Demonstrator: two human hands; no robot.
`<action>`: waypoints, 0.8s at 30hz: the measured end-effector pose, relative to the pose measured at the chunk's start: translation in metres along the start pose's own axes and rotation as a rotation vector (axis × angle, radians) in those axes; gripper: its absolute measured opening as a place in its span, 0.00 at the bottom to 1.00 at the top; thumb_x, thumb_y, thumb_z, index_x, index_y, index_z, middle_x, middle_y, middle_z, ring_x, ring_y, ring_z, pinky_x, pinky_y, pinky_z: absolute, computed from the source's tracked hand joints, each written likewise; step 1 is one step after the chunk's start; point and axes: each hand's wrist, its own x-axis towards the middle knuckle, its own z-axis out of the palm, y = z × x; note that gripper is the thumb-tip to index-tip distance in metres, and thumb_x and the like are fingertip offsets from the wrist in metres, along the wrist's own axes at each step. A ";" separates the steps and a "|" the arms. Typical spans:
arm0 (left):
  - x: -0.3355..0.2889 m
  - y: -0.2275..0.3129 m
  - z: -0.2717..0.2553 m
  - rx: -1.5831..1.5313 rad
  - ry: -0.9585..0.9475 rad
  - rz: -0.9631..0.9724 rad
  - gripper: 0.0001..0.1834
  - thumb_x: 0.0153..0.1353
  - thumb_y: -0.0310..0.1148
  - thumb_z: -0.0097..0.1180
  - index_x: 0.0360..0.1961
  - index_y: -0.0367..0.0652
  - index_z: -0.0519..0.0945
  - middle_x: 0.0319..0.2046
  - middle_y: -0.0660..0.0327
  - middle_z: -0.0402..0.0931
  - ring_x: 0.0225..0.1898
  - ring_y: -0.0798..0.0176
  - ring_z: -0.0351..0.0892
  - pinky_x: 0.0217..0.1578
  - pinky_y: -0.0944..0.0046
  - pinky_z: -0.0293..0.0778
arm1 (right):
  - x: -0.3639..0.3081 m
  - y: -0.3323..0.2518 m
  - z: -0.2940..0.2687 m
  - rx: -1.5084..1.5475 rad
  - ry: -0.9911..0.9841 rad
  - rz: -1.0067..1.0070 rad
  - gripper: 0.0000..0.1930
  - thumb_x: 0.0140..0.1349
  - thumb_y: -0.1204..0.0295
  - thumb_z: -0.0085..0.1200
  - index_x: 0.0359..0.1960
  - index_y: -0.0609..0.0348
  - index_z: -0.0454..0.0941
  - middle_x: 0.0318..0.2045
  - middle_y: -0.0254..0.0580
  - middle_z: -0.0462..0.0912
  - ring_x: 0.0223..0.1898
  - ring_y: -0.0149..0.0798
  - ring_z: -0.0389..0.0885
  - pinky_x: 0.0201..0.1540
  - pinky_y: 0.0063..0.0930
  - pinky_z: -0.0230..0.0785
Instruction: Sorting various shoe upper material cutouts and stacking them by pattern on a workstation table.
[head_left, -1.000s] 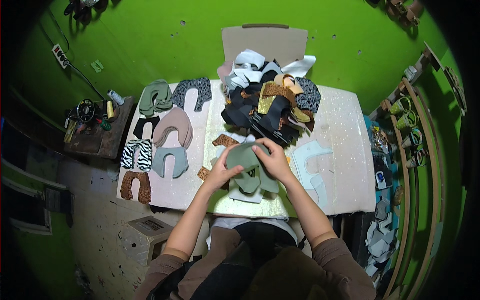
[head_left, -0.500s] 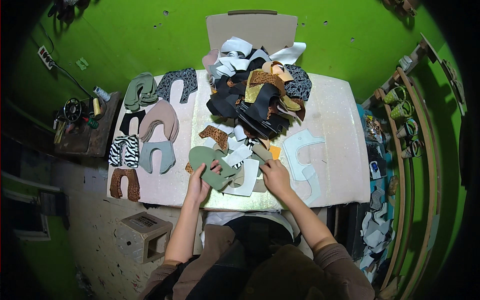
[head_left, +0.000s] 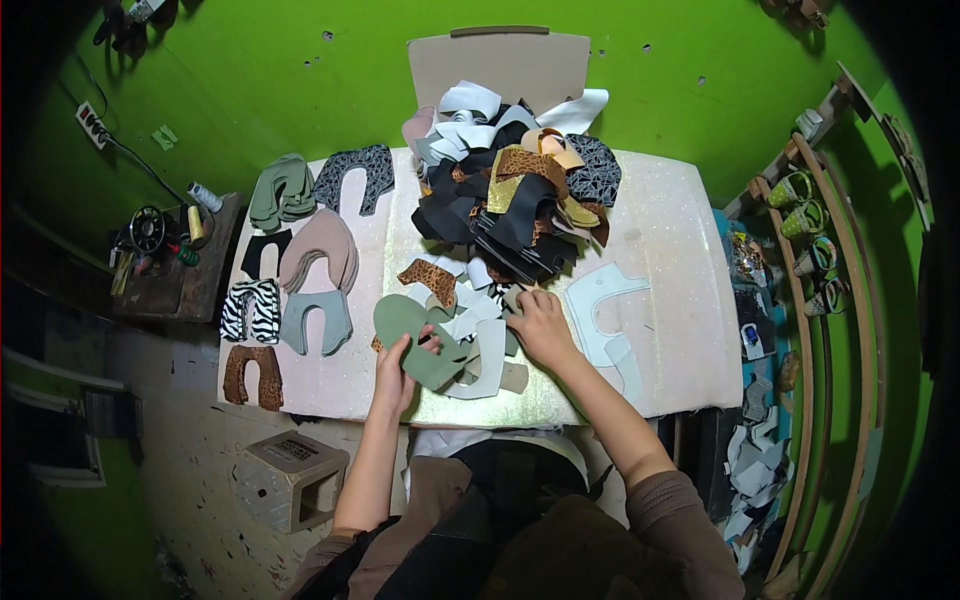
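My left hand (head_left: 396, 368) is closed on green U-shaped cut material (head_left: 404, 320), held over the near middle of the table; its thumb lies on the front. My right hand (head_left: 541, 326) reaches into the small heap of loose cut pieces, its fingers bent down at an olive-brown piece (head_left: 512, 297). What is between those fingertips is hard to make out. Between my hands lie a curved white piece (head_left: 489, 362), smaller white scraps and a leopard-print piece (head_left: 430, 279).
A tall pile of mixed cut pieces (head_left: 515, 195) stands at the back. Sorted stacks line the left, among them pink (head_left: 318, 240), zebra-print (head_left: 250, 308) and grey (head_left: 322, 308) ones. Pale curved pieces (head_left: 595, 310) lie at right. A wooden rack (head_left: 800, 430) holds sandals (head_left: 800, 220).
My right hand has moved a little away from me and left, deeper into the heap. The curved white piece has turned, and the orange scrap has gone from sight. The left hand still holds the green material.
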 end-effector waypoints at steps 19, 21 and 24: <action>0.008 0.051 -0.008 -0.002 -0.049 0.067 0.20 0.62 0.33 0.39 0.52 0.31 0.62 0.45 0.49 0.70 0.45 0.52 0.72 0.47 0.56 0.69 | 0.106 -0.038 -0.092 0.669 0.299 -0.033 0.06 0.55 0.71 0.50 0.31 0.60 0.74 0.26 0.42 0.77 0.32 0.43 0.75 0.41 0.33 0.63; 0.008 0.057 -0.019 0.017 -0.050 0.048 0.20 0.62 0.33 0.40 0.51 0.32 0.62 0.45 0.49 0.71 0.45 0.52 0.72 0.46 0.56 0.69 | 0.118 -0.048 -0.097 0.682 0.322 -0.066 0.05 0.54 0.72 0.51 0.30 0.61 0.75 0.26 0.42 0.77 0.31 0.43 0.75 0.38 0.32 0.64; 0.010 0.064 -0.040 0.001 -0.054 0.036 0.20 0.61 0.34 0.41 0.51 0.32 0.63 0.45 0.50 0.71 0.44 0.53 0.73 0.45 0.57 0.70 | 0.129 -0.065 -0.106 0.708 0.398 0.008 0.05 0.51 0.75 0.52 0.30 0.62 0.76 0.27 0.43 0.78 0.30 0.42 0.77 0.35 0.30 0.67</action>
